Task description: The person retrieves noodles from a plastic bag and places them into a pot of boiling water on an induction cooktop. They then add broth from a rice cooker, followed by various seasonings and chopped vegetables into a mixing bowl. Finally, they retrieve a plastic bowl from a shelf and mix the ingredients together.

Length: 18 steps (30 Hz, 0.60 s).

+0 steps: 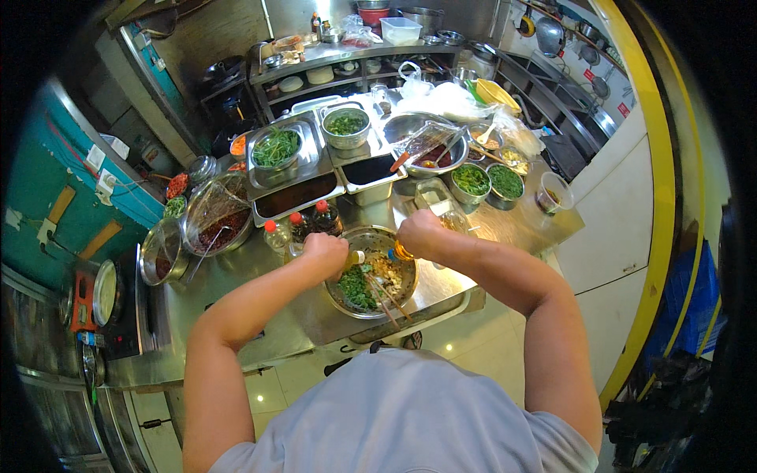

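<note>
My left hand (pixel 326 254) grips a bottle, mostly hidden by the fingers, whose pale cap or mouth (pixel 357 257) tilts over a steel mixing bowl (pixel 412 291). My right hand (pixel 421 235) holds a bottle of amber liquid (pixel 404 251), tipped with its blue end towards the bowl. Whether liquid flows from either cannot be told. Inside the bowl lie chopped green herbs (pixel 357 288) and a chopped, pale brown mix (pixel 387 269). A pair of chopsticks (pixel 385 300) leans out over the near rim. Red-capped bottles (pixel 321 206) stand just beyond my left hand.
Left of the bowl is a large bowl of dark red sauce (pixel 220 233) with a ladle. Steel pans of dark liquid (pixel 295 200) stand behind. Bowls of chopped greens (pixel 471 179) and a clear tub (pixel 555 193) are at the right. The steel table's edge (pixel 437 304) runs close before me.
</note>
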Motion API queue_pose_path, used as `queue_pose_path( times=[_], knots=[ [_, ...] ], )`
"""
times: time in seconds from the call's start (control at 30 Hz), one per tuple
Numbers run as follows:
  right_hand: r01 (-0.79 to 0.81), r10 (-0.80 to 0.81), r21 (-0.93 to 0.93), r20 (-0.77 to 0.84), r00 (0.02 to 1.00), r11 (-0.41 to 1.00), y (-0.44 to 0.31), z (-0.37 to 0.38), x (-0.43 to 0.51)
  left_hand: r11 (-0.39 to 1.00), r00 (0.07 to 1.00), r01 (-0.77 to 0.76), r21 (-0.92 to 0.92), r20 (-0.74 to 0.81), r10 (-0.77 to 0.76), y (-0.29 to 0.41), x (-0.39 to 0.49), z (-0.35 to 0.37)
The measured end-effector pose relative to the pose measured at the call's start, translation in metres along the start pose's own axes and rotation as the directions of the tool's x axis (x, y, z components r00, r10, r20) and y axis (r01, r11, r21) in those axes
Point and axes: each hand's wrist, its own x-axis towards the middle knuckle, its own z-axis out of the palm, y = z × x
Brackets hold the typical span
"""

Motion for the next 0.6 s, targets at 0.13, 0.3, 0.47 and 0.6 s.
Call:
queue_pose_path(
  times=[0.13, 0.3, 0.47, 0.6],
  knots=[
    [-0.029, 0.017, 0.136, 0.094, 0.995, 0.990, 0.009, 0.015, -0.015, 0.972, 0.999, 0.030, -0.232, -0.018, -0.035, -0.012, -0.026, 0.015],
    [-0.062, 0.052, 0.485, 0.035, 0.998, 0.872, 0.029, 0.046, -0.032, 0.612, 0.964, 0.122, -0.781, -0.054, -0.260, -0.011, -0.059, 0.045],
    [0.105, 0.016, 0.883, -0.126, 0.992, 0.457, 0.042, 0.065, -0.029, -0.105, 0.865, -0.197, -0.975, -0.122, -0.487, 0.009, -0.074, 0.077],
    [0.328, 0.196, 0.941, -0.306, 0.932, -0.089, 0.048, 0.068, -0.016, -0.341, 0.704, -0.481, -0.807, -0.125, -0.699, 0.020, -0.080, 0.083]
  ],
)
